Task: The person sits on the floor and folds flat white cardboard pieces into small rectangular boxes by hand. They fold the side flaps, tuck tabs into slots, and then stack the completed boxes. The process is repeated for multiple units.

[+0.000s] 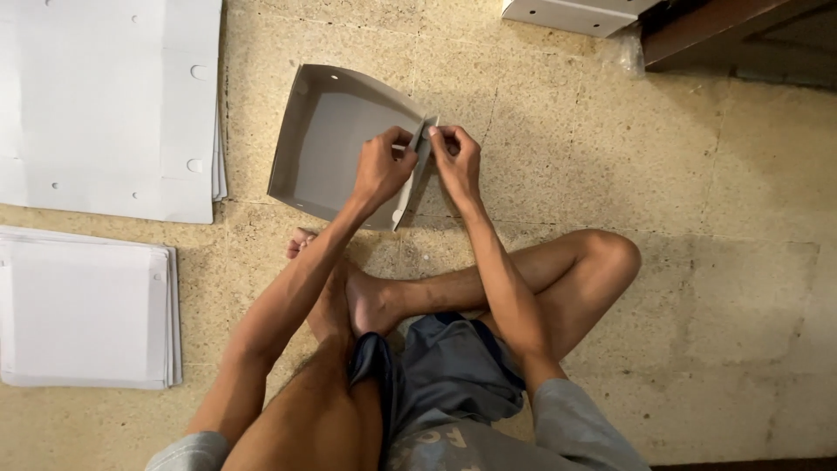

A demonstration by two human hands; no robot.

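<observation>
Speckled stone floor (663, 157) fills the frame, a person sitting cross-legged on it. Upper centre lies a half-folded grey box (336, 139). Left hand (381, 167) and right hand (457, 157) meet at its right wall, fingers pinched narrow on the upright flap (425, 144). Folding well likely means keeping the crease straight and both pinches level. Sheet stacks (87, 305) crowd the left edge; open floor lies to the right, a white panel (567, 13) at top.

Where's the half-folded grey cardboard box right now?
The half-folded grey cardboard box sits on the floor, upper centre of the head view, its right edge pinched by left hand and right hand.
</observation>
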